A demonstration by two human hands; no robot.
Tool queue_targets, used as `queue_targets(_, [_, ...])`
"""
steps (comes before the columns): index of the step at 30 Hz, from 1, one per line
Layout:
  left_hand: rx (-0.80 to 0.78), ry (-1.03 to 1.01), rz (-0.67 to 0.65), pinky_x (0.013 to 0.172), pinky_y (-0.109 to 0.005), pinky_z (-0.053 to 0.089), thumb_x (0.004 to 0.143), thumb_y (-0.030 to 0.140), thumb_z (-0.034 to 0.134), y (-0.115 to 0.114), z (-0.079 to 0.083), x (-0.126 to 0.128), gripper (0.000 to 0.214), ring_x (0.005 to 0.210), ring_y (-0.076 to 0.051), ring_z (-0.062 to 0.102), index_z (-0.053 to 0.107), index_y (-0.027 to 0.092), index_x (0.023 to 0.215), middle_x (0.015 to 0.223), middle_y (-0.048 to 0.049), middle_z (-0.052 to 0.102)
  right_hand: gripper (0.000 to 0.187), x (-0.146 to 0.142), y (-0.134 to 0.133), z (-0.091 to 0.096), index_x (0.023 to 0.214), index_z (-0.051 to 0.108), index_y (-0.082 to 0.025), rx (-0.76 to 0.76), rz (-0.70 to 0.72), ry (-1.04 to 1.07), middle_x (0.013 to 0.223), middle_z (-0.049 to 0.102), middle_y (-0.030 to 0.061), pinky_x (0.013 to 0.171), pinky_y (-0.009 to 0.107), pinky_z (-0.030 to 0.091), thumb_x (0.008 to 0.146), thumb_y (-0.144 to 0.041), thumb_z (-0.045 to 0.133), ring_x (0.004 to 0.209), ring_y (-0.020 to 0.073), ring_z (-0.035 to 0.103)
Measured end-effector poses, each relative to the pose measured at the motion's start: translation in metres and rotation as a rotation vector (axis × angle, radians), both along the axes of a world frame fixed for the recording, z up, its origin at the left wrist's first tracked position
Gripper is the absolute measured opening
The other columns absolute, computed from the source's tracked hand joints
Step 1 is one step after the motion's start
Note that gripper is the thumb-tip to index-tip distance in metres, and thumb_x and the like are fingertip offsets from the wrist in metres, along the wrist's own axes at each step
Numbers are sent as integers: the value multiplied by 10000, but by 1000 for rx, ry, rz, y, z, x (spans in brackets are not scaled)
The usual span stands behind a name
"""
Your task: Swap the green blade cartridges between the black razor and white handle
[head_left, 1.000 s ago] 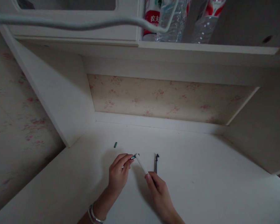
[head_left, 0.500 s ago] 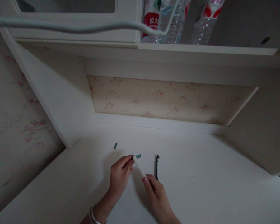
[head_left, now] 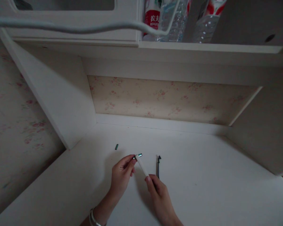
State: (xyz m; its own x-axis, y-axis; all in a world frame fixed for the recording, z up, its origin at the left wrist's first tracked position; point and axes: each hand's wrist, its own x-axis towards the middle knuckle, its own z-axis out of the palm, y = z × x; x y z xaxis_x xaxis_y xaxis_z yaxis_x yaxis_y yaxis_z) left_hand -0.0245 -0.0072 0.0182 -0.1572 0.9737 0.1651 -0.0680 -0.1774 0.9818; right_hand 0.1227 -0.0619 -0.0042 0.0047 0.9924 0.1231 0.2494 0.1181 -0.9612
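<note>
My right hand (head_left: 160,196) is closed around the lower part of a white razor handle (head_left: 142,167), which slants up to the left. At its upper end sits a small green and black razor head (head_left: 140,155). My left hand (head_left: 120,174) pinches the left end of that head between thumb and fingers. Whether head and handle are locked together cannot be made out. A black razor handle (head_left: 158,166) lies on the desk just beyond my right hand, which is close to its lower end. Another razor head (head_left: 116,146) rests on the desk beyond my left hand.
The white desk (head_left: 202,166) is bounded by side panels and a low back ledge (head_left: 160,121). Above hangs a cabinet shelf (head_left: 202,47) with plastic bottles (head_left: 172,25). A white curved tube (head_left: 85,29) crosses in front of the cabinet.
The razor head between my hands has tilted, and its visible face now looks shinier. My right hand has shifted very slightly upward. Both hands keep their grip.
</note>
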Motion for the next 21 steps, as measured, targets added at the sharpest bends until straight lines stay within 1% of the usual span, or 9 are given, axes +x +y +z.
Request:
queue_targets(3, [-12,-50,-25,408,-183,397,741,435,676,0,2,1,374,475,-87,509,684,135,964,721,-49,685,401,1,2,0,781,605,-169,15,-49,12,650,502,-7,529,224,348,904,-512,437,607,148,441])
queue_targets(5, [-27,-86,-45,409,-186,400,730,432,686,0,4,2,371,488,-86,517,685,139,958,796,-69,699,401,2,2,0,775,604,-171,21,-63,15,652,503,-7,538,225,355,903,-514,438,611,150,445])
queue_targets(6, [-34,-102,-54,410,-187,398,725,430,691,0,4,2,372,486,-86,515,686,137,955,780,-66,697,402,2,2,0,779,607,-173,20,-57,13,653,505,-8,542,225,355,903,-515,438,612,150,447])
queue_targets(9, [-43,-137,-82,422,-187,386,725,421,696,-1,4,3,366,471,-85,495,689,128,945,620,-21,649,404,0,2,0,796,615,-175,9,-19,9,655,510,-11,544,224,350,904,-519,433,613,149,447])
queue_targets(10, [-40,-147,-91,431,-189,385,731,416,693,-1,4,3,360,473,-85,491,689,125,944,598,-13,636,405,0,1,0,799,616,-174,6,-13,11,657,512,-11,543,223,349,903,-520,433,614,148,446])
queue_targets(12, [-39,-169,-104,446,-195,390,744,402,686,-1,4,3,343,495,-87,498,686,126,947,659,-32,658,406,0,2,2,795,614,-171,4,-21,21,664,520,-7,550,222,351,902,-520,435,621,149,449])
queue_targets(15, [-57,-215,-122,450,-197,389,756,372,683,0,3,2,311,527,-83,514,682,131,953,835,-84,694,403,0,2,4,792,608,-171,6,-40,32,673,527,-3,559,222,352,902,-517,434,629,151,456])
queue_targets(21, [-58,-304,-164,468,-193,384,744,317,703,1,2,2,280,537,-76,510,689,125,948,784,-73,688,399,0,1,4,811,621,-172,-3,-17,15,663,498,-8,553,224,343,906,-509,432,625,151,439])
